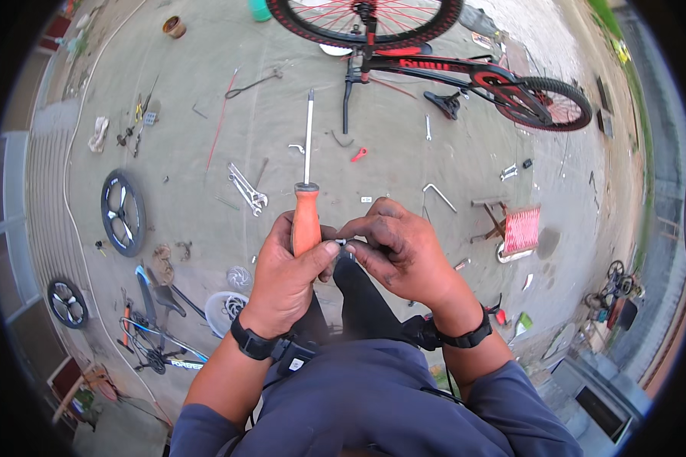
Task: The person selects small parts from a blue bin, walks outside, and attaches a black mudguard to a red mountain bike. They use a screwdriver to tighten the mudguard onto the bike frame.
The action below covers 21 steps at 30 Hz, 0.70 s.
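Note:
My left hand (280,263) is wrapped round the orange-red handle of a screwdriver (306,217). Its long metal shaft points away from me, with the tip free in the air. In front of my knees, my right hand (404,255) is closed in a pinch beside the left thumb. A small silvery metal piece (341,242) shows between the left thumb and the right fingertips; it looks like a little bolt or pin, too small to name surely. My fingers hide part of it. Dark grime covers the fingers of both hands.
Ahead is a black-and-red bicycle (434,65). Wrenches (245,189), a bent hex key (440,198) and a red tool (359,154) lie on the ground. A folding stool (521,230) stands right; a loose wheel (123,213) and a blue bicycle (146,327) lie left.

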Available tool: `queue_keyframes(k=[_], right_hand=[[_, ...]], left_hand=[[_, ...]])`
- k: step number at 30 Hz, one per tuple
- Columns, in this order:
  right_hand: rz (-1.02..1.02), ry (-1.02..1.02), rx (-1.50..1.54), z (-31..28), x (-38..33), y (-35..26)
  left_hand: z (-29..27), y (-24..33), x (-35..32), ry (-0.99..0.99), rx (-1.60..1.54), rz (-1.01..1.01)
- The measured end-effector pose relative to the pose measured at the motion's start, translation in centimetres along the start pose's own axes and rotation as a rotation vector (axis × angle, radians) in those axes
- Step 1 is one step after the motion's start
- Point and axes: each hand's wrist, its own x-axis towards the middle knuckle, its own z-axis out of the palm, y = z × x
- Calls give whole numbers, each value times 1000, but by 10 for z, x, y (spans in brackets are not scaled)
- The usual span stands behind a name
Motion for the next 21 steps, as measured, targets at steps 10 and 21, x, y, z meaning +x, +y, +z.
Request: queue_keyframes(k=[10,21], right_hand=[[69,178,132,-41,-52,-1],[276,409,459,-23,-91,-5]], left_hand=[[55,-22,1,-142,-47,-162],[65,-30,1,-218,26,-284]])
